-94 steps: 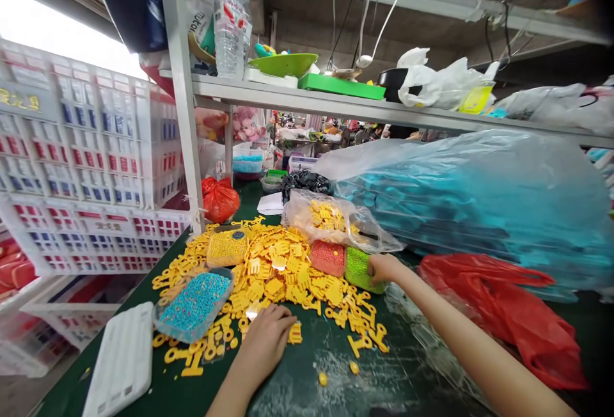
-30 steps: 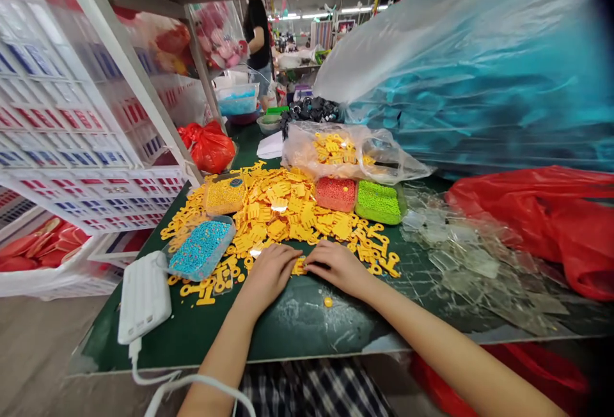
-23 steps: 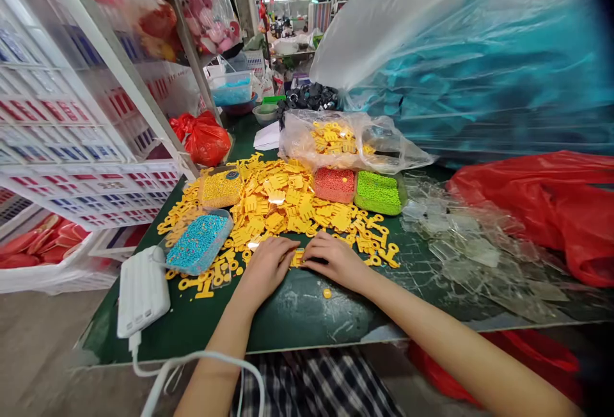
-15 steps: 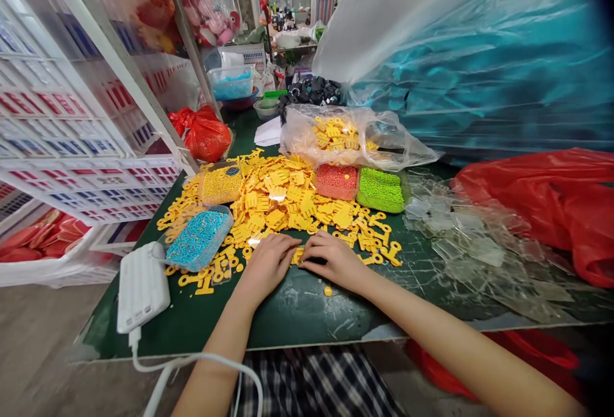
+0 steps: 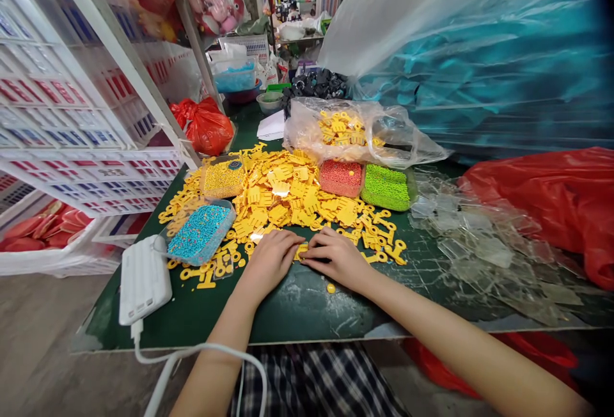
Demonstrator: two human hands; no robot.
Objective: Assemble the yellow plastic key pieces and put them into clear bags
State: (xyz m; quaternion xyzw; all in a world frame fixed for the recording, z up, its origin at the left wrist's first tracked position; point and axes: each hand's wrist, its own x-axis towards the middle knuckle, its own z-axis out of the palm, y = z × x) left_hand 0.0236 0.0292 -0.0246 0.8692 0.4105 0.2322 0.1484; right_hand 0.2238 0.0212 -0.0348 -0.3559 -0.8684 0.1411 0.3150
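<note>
Together, your left hand (image 5: 271, 262) and right hand (image 5: 336, 258) rest on a small yellow plastic piece (image 5: 301, 251); you cannot tell if they clamp it. It lies at the front of a yellow heap (image 5: 283, 206) on the green tabletop (image 5: 297, 314).

Okay, so since the first shot I've brought the right hand (image 5: 336, 258) off the lime-green bead tray (image 5: 387, 187), and it now sits right beside the left hand (image 5: 269, 263), fingers meeting over a small yellow plastic piece (image 5: 301, 251).
</note>
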